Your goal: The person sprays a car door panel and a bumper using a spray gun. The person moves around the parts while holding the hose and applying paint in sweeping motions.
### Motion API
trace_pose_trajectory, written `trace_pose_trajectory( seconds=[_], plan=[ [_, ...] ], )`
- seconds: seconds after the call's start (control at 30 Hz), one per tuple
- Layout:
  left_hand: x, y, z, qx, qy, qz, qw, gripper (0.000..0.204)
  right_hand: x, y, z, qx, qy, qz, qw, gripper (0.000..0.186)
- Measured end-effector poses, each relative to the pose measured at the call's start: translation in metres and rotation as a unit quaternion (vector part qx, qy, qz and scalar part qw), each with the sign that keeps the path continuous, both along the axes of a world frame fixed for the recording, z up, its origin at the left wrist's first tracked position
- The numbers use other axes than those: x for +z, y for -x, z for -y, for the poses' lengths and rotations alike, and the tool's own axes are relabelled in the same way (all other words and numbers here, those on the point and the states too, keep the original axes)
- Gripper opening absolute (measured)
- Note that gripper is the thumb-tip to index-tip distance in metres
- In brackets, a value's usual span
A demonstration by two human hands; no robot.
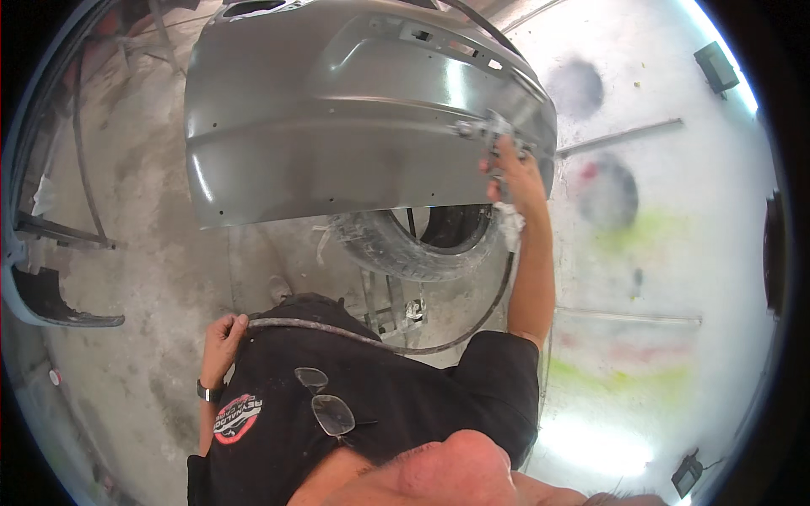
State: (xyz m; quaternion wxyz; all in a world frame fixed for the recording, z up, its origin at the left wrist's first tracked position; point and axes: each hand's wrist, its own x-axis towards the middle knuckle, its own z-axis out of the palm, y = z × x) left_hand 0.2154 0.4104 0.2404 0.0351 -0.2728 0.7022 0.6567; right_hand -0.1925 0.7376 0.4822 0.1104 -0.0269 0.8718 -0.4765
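The big grey primed car body panel point(354, 118) is resting on an old black rubber tyre point(422, 240) w/ a metal stand under it; nothing is showing inside the tyre's hole. The right hand point(510, 173) is reaching up to the panel's right end, fingers curled round a spray gun point(488, 131) and a white rag point(510, 226), while the left hand point(224, 333), well below the panel's left part, is closing loosely on a dark air hose point(354, 337) running across the black shirt. Below the panel, dusty concrete floor point(152, 253) is stretching off; right of it, a white booth wall point(658, 253) is showing grey, green & red overspray.
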Motion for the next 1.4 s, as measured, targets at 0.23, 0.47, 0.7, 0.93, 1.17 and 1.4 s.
trace_pose_trajectory(
  seconds=[0.23,0.47,0.7,0.93,1.17,1.4],
  plan=[
    [0.000,0.021,-0.008,-0.054,-0.009,0.006,0.998,0.047,0.004,0.055,-0.179,-0.273,-0.066,-0.125,0.952,0.068],
    [0.011,0.034,-0.009,-0.076,-0.001,0.042,0.996,0.044,0.013,-0.024,-0.170,-0.299,-0.085,-0.168,0.935,0.058],
    [0.001,0.032,-0.003,-0.093,0.006,0.027,0.995,0.042,0.000,-0.127,-0.005,-0.056,0.046,0.008,0.997,0.038],
    [0.007,0.035,-0.004,-0.128,0.018,0.021,0.991,0.041,-0.048,-0.160,0.057,0.155,0.187,0.135,0.961,0.038],
    [0.014,0.033,-0.011,-0.099,-0.011,0.031,0.995,0.042,-0.044,-0.120,-0.035,-0.110,0.082,0.004,0.991,0.043],
    [0.004,0.032,-0.008,-0.120,0.022,0.020,0.992,0.041,-0.033,-0.099,-0.204,-0.359,0.055,-0.154,0.919,0.052]
  ],
)
